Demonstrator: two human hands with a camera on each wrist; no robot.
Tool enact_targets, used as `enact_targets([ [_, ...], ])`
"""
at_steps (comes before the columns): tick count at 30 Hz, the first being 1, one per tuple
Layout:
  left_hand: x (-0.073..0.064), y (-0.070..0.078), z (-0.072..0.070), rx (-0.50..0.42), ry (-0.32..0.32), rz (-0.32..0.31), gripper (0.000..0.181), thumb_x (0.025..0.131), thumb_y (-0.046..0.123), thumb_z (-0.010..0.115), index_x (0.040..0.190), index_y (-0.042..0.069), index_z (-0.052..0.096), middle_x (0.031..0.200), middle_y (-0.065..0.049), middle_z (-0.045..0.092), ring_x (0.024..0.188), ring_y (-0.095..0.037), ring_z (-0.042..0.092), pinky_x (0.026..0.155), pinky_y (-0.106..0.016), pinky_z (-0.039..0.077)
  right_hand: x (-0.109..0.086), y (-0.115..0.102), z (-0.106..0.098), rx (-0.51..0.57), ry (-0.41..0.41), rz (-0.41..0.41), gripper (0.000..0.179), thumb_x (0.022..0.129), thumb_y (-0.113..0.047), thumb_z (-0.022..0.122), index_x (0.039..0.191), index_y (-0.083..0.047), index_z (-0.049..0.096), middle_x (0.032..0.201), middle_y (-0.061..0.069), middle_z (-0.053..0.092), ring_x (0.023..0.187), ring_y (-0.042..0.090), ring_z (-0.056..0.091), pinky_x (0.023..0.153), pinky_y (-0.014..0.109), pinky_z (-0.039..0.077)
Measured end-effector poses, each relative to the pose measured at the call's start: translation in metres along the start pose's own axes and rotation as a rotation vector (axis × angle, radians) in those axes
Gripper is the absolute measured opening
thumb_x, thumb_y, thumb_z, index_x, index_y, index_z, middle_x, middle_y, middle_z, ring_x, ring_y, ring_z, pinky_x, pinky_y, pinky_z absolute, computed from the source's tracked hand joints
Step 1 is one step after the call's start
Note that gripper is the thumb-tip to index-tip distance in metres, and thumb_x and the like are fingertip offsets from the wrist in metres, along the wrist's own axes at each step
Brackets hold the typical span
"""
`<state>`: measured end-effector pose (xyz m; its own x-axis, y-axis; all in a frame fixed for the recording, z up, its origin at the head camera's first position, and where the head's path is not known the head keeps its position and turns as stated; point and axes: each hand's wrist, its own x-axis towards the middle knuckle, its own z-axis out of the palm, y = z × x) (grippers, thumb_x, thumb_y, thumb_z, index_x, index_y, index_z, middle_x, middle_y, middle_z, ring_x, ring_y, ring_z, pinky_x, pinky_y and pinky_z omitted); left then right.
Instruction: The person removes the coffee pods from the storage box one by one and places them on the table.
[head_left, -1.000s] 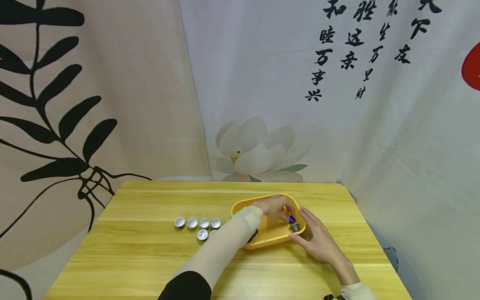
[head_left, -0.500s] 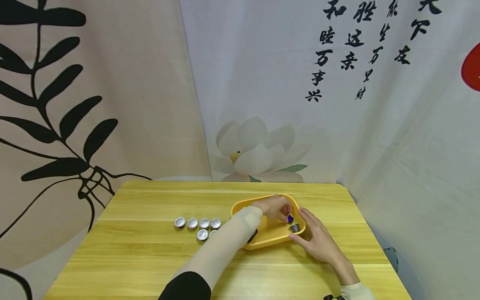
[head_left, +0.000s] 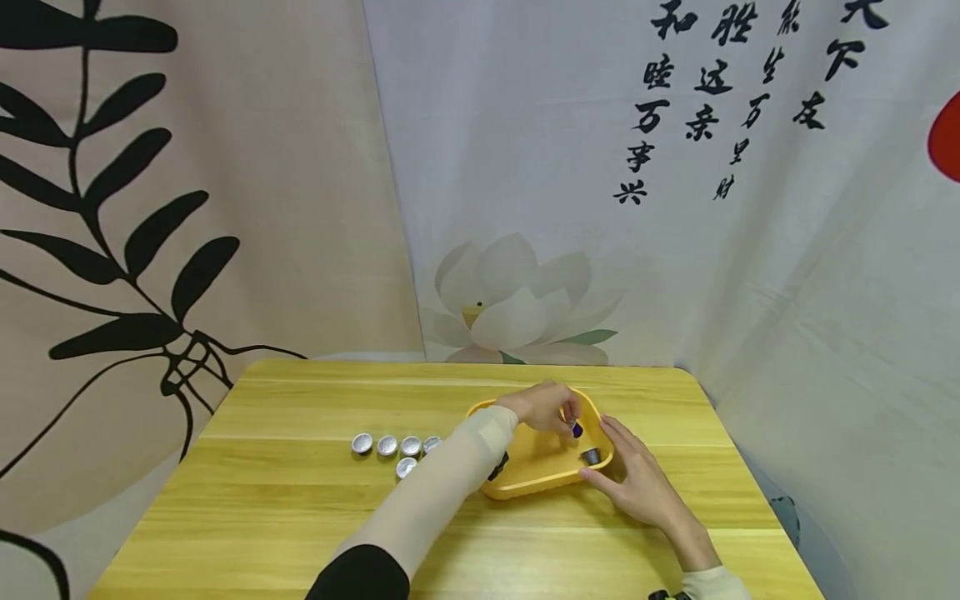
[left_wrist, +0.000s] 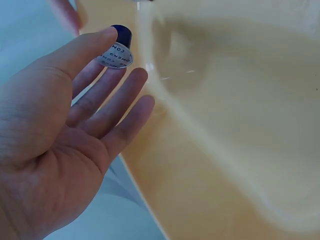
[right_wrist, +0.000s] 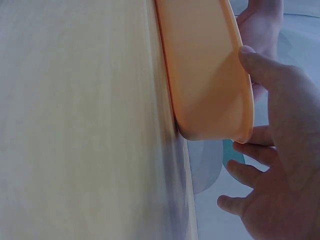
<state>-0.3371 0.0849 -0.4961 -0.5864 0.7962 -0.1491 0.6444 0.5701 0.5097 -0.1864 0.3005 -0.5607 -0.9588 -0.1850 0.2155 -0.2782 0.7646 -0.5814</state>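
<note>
In the head view my left hand reaches over the yellow tray and pinches a dark blue coffee capsule between thumb and fingertips. The left wrist view shows the capsule with its printed pale lid facing the fingers; the other fingers are loosely extended. A grey capsule lies on its side in the tray's right corner. My right hand holds the tray across that corner, the thumb on the near rim and the index finger at the right end, as the right wrist view also shows.
Several silver-topped capsules stand on the wooden table left of the tray, partly hidden by my left forearm. A printed curtain hangs behind the table's far edge.
My left hand has lifted slightly and moved left with the blue capsule, away from the grey one. The right hand keeps its place at the tray's corner.
</note>
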Motion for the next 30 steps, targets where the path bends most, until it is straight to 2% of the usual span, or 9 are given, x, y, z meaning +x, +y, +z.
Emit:
enact_targets([
  [11,-0.017,0.011,-0.015,0.047,0.018,0.058,0.026,0.103,0.023,0.087,0.126,0.016,0.078,0.124,0.004,0.078,0.107,-0.006,0.072,0.093,-0.019,0.06,-0.001,0.003,0.0,-0.015,0.02,-0.007,0.098,0.102,-0.054,0.083,0.173,-0.001,0.041,0.18,0.025,0.04,0.161,0.057,0.044,0.123,0.081,0.043],
  [18,-0.029,0.009,-0.022,-0.031,0.023,0.095,0.033,0.105,0.015,0.083,0.136,0.004,0.076,0.134,-0.005,0.078,0.111,-0.013,0.081,0.095,-0.017,0.064,-0.001,0.003,0.001,0.0,0.012,-0.002,0.099,0.102,-0.054,0.083,0.173,-0.001,0.04,0.181,0.025,0.039,0.163,0.056,0.042,0.126,0.081,0.041],
  [25,-0.045,0.007,-0.03,-0.046,0.05,0.123,0.029,0.106,0.014,0.081,0.134,0.007,0.076,0.138,-0.007,0.077,0.116,-0.018,0.083,0.097,-0.017,0.064,0.0,0.003,0.001,-0.003,0.012,-0.005,0.099,0.102,-0.055,0.083,0.173,0.0,0.04,0.18,0.025,0.039,0.163,0.055,0.042,0.127,0.081,0.04],
  [30,-0.057,0.006,-0.036,-0.028,0.078,0.149,0.03,0.107,0.014,0.08,0.136,0.007,0.076,0.141,-0.008,0.077,0.119,-0.021,0.082,0.102,-0.023,0.065,0.0,0.003,0.001,0.001,0.009,-0.004,0.1,0.102,-0.056,0.083,0.173,-0.001,0.04,0.181,0.024,0.039,0.163,0.055,0.042,0.127,0.081,0.04],
])
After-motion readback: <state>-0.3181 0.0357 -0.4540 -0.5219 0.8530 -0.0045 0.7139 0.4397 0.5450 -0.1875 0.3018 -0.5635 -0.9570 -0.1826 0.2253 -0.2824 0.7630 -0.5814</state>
